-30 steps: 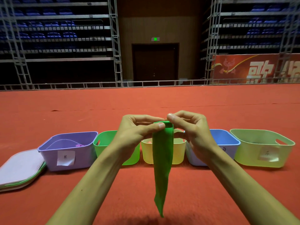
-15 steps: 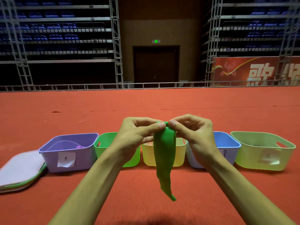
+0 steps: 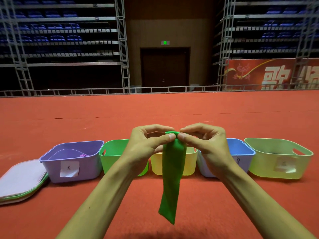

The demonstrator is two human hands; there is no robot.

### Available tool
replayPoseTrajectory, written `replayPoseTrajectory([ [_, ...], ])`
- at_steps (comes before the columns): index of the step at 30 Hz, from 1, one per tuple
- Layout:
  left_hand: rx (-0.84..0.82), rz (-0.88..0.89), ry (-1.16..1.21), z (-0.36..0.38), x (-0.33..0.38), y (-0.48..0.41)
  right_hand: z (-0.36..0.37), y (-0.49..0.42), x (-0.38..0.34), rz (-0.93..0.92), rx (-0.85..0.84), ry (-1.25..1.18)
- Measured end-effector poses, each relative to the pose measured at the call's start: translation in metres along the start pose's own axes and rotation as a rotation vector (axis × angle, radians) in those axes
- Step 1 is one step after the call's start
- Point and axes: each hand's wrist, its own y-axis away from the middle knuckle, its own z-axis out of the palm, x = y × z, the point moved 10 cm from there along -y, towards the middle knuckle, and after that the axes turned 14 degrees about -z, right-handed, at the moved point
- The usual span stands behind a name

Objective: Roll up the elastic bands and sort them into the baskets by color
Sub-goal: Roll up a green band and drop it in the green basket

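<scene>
The fingers [image 3: 170,136] of both hands are clenched on the top edge of a green elastic band [image 3: 173,171]. The left hand [image 3: 146,147] and the right hand [image 3: 207,145] each pinch it between thumb and forefinger, their tips almost touching. The band hangs in the air at twelve o'clock in front of the person. A first tight turn shows at the top, and the long tail dangles loose above the red carpet [image 3: 224,200].

From where I stand, the roll looks barely begun. To do it well, I would turn both thumbs together so the edges stack squarely, and keep a little tension on the tail. The stuff looks stretchy, and a slack pinch could let the coil spring open or wind into a cone.

Behind the hands runs a row of baskets:
- a purple basket [image 3: 86,168] at ten o'clock
- a green basket [image 3: 110,157] at eleven, partly hidden by the left wrist
- a yellow basket [image 3: 191,164] behind the band
- a blue basket [image 3: 241,149] at one
- a pale green basket [image 3: 269,169] at two

The finished roll belongs in the green basket, I judge. A stack of flat lids [image 3: 20,178] lies at nine o'clock.
</scene>
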Motion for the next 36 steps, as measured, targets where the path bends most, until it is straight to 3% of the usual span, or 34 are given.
replayPoseTrajectory([
  [7, 0.012, -0.019, 0.063, -0.001, -0.002, -0.002, 0.0, 0.001, 0.002, -0.028, 0.006, -0.014],
  [12, 0.048, 0.016, 0.021, -0.004, 0.003, -0.001, 0.0, 0.007, 0.017, 0.131, 0.035, -0.031],
  [21, -0.014, -0.125, -0.031, 0.005, -0.012, -0.003, -0.006, 0.007, 0.004, -0.041, 0.103, -0.012],
  [24, 0.001, -0.082, 0.01, 0.002, -0.01, -0.004, -0.006, 0.008, 0.004, -0.055, 0.093, -0.006],
  [32, 0.033, -0.008, -0.064, 0.001, -0.006, -0.003, -0.002, 0.015, 0.029, 0.178, 0.033, -0.145],
  [36, 0.032, -0.001, -0.058, 0.001, -0.007, -0.003, -0.005, 0.014, 0.023, 0.118, 0.059, -0.051],
])
